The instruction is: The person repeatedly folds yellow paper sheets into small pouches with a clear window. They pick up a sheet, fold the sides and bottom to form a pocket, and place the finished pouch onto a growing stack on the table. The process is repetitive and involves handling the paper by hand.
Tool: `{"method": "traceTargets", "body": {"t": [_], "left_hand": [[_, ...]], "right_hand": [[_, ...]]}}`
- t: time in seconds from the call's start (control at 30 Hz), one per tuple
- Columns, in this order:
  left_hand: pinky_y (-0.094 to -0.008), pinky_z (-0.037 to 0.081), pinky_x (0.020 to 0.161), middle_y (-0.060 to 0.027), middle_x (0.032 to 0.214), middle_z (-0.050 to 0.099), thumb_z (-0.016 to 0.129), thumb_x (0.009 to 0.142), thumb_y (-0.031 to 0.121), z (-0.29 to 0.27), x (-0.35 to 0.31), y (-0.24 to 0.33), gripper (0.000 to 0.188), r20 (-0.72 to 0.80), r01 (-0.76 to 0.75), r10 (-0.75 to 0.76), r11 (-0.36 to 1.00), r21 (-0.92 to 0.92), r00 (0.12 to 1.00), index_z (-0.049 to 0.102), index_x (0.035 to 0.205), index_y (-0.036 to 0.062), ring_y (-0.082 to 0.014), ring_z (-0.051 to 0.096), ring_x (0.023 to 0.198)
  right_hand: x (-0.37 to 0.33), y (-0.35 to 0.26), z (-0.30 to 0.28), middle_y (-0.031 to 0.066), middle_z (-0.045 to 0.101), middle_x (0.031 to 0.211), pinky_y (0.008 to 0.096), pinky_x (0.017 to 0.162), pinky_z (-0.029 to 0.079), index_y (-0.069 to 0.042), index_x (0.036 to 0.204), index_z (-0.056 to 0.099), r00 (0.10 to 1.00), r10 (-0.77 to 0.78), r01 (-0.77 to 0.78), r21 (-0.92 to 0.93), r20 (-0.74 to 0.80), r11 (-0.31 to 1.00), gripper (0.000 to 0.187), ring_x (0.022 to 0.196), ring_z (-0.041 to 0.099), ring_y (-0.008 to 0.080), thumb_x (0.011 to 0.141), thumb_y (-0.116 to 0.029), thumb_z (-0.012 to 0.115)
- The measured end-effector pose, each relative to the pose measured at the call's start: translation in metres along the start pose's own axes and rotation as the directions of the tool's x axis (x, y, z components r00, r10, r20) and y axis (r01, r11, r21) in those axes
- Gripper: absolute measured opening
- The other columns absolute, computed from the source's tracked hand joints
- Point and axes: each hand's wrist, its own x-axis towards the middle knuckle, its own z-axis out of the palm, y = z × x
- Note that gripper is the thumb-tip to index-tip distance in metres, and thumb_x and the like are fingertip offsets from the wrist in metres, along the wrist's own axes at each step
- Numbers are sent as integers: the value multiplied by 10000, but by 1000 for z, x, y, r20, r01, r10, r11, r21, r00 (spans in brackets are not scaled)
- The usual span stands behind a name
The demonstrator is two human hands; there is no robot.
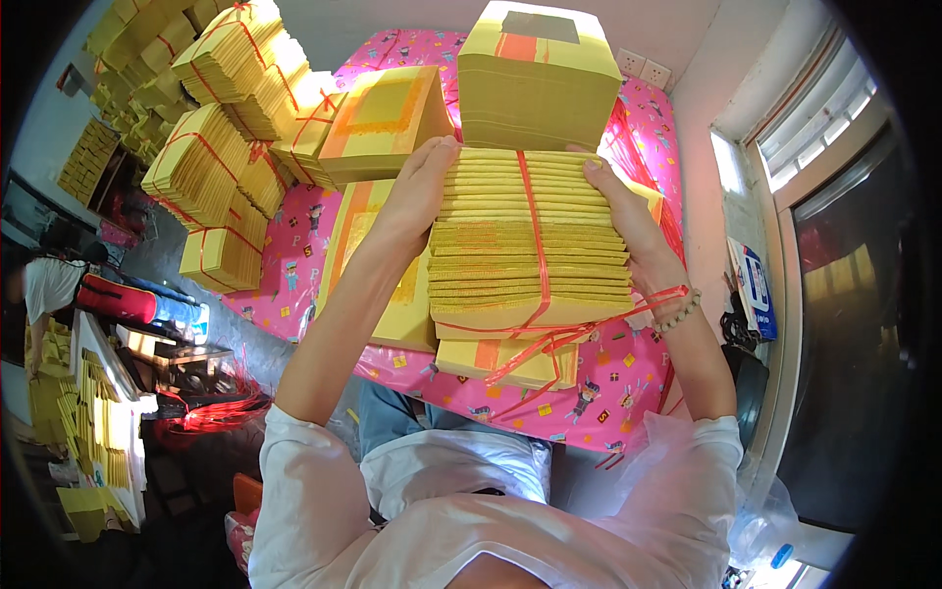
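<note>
A thick bundle of yellow paper (pixel 491 265), tied with red plastic string (pixel 539 257), is between my two hands. My left hand (pixel 422 194) presses on its far left side, with the thumb near the top edge. On the opposite side my right hand (pixel 630 221) grips the bundle; a beaded bracelet circles that wrist. The string's knot and loose ends hang at the bundle's near side. Beneath it, another yellow stack (pixel 491 359) with an orange band shows in part. Most of my fingers are hidden behind the paper.
A pink patterned cloth (pixel 530 407) covers the table. Beyond the bundle stands a tall yellow paper block (pixel 540 98). Tied bundles (pixel 201 162) pile up at the far left. Red strings (pixel 655 187) hang at the right, near a window (pixel 824 108). A co-worker (pixel 54 290) is at the left.
</note>
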Motion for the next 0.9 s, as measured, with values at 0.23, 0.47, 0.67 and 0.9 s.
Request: {"method": "traceTargets", "body": {"t": [0.23,0.47,0.67,0.9], "left_hand": [[-280,453,804,-37,967,577,414,999,302,-9,3,-3,307,70,-59,53,996,74,996,540,1090,37,-103,550,892],[-337,384,1009,-111,1323,466,449,980,406,-13,-14,-6,574,91,30,-25,998,-48,996,314,1427,73,-189,460,1214],[-358,350,1041,-102,1379,425,475,966,440,-8,-21,-3,661,137,32,-26,998,-46,990,216,1475,106,-196,417,1263],[-361,337,1041,-44,1343,487,522,932,476,-28,-28,-23,594,177,221,-166,907,-358,970,389,1395,129,-184,454,1219]], "right_hand": [[-2,-5,3,44,533,1227,297,951,433,-97,1347,433,996,20,-23,29,89,999,444,1137,509,126,988,-358,424],[21,0,-20,39,561,1212,284,923,458,-89,1314,481,976,11,-21,45,217,999,425,1125,525,112,990,-362,446],[0,-4,6,38,540,1234,289,930,457,-112,1379,389,992,-26,23,24,120,999,471,1116,526,112,985,-360,456],[-9,-2,-11,42,565,1222,290,936,455,-64,1327,456,974,88,-95,22,209,995,483,1106,547,126,969,-385,496]]}}
